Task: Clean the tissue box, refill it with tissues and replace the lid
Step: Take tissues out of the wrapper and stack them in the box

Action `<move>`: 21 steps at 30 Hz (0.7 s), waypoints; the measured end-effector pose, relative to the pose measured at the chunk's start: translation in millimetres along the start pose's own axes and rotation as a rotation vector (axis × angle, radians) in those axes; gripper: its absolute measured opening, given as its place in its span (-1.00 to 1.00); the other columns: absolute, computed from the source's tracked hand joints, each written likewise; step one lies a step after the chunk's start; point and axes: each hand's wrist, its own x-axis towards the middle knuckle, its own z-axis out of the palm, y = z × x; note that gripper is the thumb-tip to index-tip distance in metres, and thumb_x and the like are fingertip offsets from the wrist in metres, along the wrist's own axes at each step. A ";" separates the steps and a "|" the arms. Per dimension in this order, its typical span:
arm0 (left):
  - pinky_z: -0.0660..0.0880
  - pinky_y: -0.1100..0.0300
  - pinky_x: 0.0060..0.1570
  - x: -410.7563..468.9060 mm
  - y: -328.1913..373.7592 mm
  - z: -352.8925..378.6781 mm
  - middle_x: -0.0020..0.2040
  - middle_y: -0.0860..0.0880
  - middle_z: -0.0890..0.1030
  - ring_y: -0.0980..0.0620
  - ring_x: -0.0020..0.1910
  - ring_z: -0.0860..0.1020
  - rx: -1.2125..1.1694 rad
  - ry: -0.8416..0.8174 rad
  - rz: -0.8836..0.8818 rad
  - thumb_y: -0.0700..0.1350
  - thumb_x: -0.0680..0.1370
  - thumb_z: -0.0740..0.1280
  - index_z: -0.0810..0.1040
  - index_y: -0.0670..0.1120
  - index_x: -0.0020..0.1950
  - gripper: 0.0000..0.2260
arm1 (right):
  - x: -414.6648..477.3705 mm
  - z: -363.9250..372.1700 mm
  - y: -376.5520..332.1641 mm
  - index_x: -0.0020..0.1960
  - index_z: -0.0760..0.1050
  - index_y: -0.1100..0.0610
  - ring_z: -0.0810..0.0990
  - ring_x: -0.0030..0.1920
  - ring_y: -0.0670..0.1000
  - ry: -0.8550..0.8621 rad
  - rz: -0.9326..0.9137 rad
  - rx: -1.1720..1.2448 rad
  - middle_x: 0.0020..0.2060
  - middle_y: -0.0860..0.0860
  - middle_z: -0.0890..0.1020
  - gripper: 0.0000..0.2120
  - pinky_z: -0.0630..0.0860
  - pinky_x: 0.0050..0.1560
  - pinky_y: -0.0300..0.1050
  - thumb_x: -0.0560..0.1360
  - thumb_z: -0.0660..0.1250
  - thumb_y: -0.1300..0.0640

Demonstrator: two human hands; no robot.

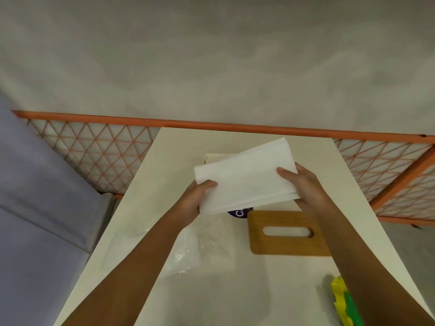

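Observation:
A thick white stack of tissues [247, 177] hangs tilted above the table's middle, held at both ends. My left hand [195, 198] grips its near-left end, thumb on top. My right hand [303, 184] grips its right end, thumb on top. Behind and under the stack, a cream corner of the tissue box [213, 158] shows; the rest is hidden. The wooden lid [284, 234] with an oval slot lies flat on the table, right of centre, below the stack.
A crumpled clear plastic wrapper [188, 250] with a purple label [239, 212] lies left of the lid. Yellow and green cloths [343, 302] sit at the table's near-right edge. An orange lattice rail [98, 147] runs behind the cream table [259, 290].

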 end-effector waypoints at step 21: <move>0.42 0.02 0.25 111.1 40.8 -4.4 0.24 -0.07 0.52 -0.08 0.22 0.48 0.211 0.227 0.184 -0.26 0.53 0.28 0.39 -0.07 0.35 -0.61 | 125.2 11.1 -2.3 0.20 0.50 0.19 0.56 0.01 0.06 0.031 -0.038 -0.140 0.08 0.09 0.59 -0.70 0.48 -0.13 -0.20 0.46 0.35 0.28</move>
